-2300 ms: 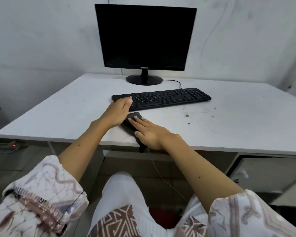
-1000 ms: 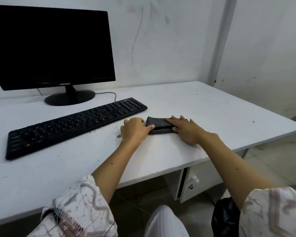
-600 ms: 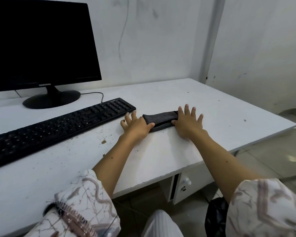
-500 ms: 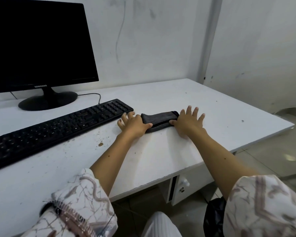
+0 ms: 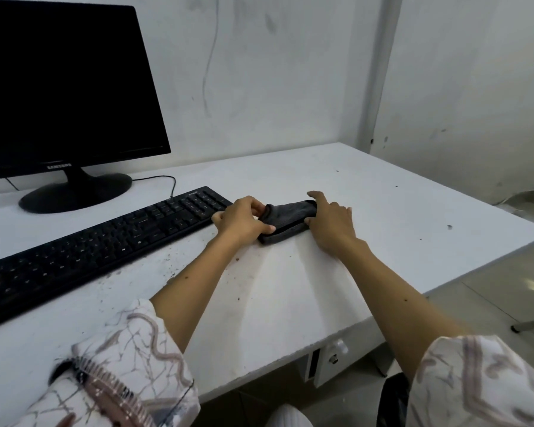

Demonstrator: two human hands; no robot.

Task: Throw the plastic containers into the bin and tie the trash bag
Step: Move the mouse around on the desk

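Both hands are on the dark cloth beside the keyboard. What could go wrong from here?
1. The left hand grips the dark cloth right by the keyboard; a sweep left could push crumbs under the keys.
2. A sweep toward the desk edge could drop crumbs onto the floor.
3. No plastic containers or bin are clearly visible, so the task may stall; the right hand also holds the cloth.

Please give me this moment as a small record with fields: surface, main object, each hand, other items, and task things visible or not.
surface: white desk, with brown crumbs
main object: folded dark grey cloth, lying on the desk
left hand: grip curled on the cloth's left end
right hand: on the cloth's right end, fingers curled over it
other items: black keyboard; dark monitor
task things: no plastic containers or bin in view
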